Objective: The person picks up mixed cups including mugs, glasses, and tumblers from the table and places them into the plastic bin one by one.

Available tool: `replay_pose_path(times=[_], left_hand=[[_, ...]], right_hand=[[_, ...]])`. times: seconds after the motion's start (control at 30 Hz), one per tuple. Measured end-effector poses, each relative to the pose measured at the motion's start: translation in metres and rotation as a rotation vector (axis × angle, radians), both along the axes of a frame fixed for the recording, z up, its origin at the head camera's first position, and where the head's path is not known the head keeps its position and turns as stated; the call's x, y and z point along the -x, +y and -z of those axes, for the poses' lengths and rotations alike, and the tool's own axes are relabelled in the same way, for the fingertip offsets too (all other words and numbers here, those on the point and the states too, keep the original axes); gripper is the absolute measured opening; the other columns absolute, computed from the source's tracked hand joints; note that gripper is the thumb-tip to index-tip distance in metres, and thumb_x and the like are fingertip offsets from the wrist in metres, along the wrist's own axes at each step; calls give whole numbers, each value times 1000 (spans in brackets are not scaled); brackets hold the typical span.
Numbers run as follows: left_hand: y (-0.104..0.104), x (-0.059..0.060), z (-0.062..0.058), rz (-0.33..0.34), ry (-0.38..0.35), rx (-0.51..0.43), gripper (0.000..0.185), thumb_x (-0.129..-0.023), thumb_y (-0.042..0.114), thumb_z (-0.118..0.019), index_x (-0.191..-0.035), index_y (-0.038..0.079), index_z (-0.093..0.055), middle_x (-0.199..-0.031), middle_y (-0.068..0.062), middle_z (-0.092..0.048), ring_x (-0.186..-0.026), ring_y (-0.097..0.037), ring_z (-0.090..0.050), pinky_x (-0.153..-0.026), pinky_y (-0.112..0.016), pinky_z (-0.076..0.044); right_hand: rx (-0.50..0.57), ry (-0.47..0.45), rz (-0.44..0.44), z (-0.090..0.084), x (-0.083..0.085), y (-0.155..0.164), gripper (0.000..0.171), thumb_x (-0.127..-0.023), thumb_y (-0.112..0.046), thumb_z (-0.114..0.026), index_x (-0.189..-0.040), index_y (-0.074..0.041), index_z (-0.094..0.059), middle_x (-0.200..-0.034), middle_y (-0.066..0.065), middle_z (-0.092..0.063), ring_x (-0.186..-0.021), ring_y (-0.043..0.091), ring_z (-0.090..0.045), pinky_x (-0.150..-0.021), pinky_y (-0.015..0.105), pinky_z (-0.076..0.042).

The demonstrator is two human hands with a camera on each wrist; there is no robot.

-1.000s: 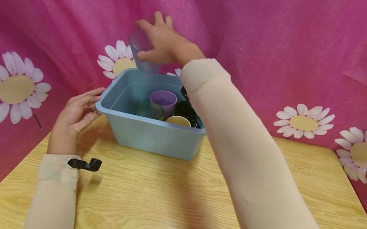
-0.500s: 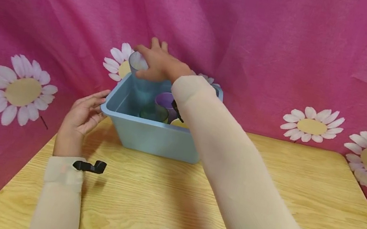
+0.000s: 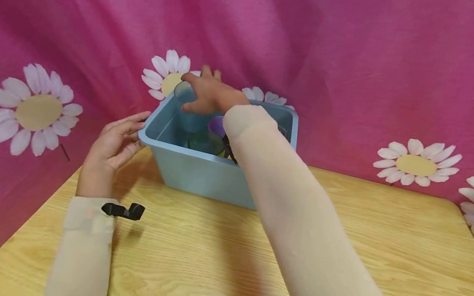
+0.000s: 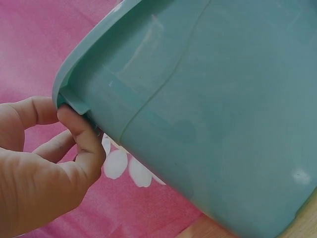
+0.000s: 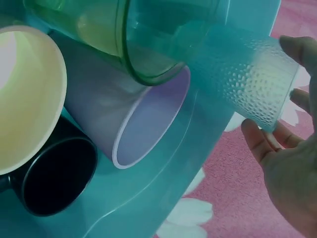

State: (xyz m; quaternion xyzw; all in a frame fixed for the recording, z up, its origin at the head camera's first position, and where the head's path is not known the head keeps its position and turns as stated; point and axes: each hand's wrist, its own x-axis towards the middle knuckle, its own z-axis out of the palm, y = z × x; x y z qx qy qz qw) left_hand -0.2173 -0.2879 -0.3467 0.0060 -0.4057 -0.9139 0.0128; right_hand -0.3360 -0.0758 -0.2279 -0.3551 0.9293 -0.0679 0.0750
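Observation:
A light blue plastic tub (image 3: 206, 179) stands at the back of the wooden table. My right hand (image 3: 205, 94) reaches over its far left corner and grips a clear, dimpled blue cup (image 3: 187, 115) by the rim, with the cup down inside the tub. In the right wrist view the dimpled cup (image 5: 242, 74) lies between my fingers (image 5: 297, 49) and thumb, next to a green see-through cup (image 5: 163, 34), a purple cup (image 5: 143, 119), a yellow cup (image 5: 25, 94) and a black mug (image 5: 54, 173). My left hand (image 3: 119, 142) holds the tub's left rim (image 4: 74, 94), fingertips tucked under the lip.
A pink cloth with white daisies (image 3: 38, 111) hangs close behind and to both sides of the table. The wooden tabletop (image 3: 345, 227) stretches in front of and to the right of the tub. My right forearm crosses above the table's middle.
My right hand has come down with the dimpled cup from above the tub's far left corner into the tub. My left hand has stayed on the rim.

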Motion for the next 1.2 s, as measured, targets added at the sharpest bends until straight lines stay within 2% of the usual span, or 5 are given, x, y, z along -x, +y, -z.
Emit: replay_pose_path(times=[0.4,0.63,0.83,0.97,1.2], left_hand=[[1,1,0,1,-1,1,30,-102,-9,-47,-116,-3,-73,-103,-14,-71,-79,-21,-69,-72,-30,-57],[3,-2,5,-2,-1,1,29,-102,-8,-48,-118,-3,-72,-104,-14,-70,-80,-21,-68,-73,-29,-57],[9,-2,5,-2,-6,3,30,-103,-8,-48,-118,-2,-72,-102,-14,-70,-78,-21,-68,-73,-28,-56],[12,0,4,-12,-11,6,30,-102,-8,-48,-119,-3,-72,-102,-14,-70,-77,-21,-68,-72,-28,-56],[13,1,2,-17,-10,24,30,-102,-8,-48,-118,-1,-72,-103,-13,-69,-78,-20,-68,-71,-28,-56]], right_hand=[[-51,-30,-22,3,5,0,84,-93,-44,-72,-162,-28,-28,-160,14,-25,-144,32,-26,-107,49,-47],[-104,-97,-73,9,13,3,84,-92,-40,-76,-161,-26,-31,-160,13,-27,-146,31,-28,-108,48,-46],[-160,-73,-122,10,18,10,84,-90,-38,-79,-160,-29,-32,-157,9,-33,-144,28,-34,-106,47,-48],[-186,-72,-152,12,21,13,85,-92,-33,-78,-161,-29,-30,-158,9,-34,-144,30,-34,-107,47,-48],[-179,-119,-176,22,23,15,83,-95,-22,-74,-163,-28,-26,-162,12,-25,-146,32,-31,-110,48,-45]])
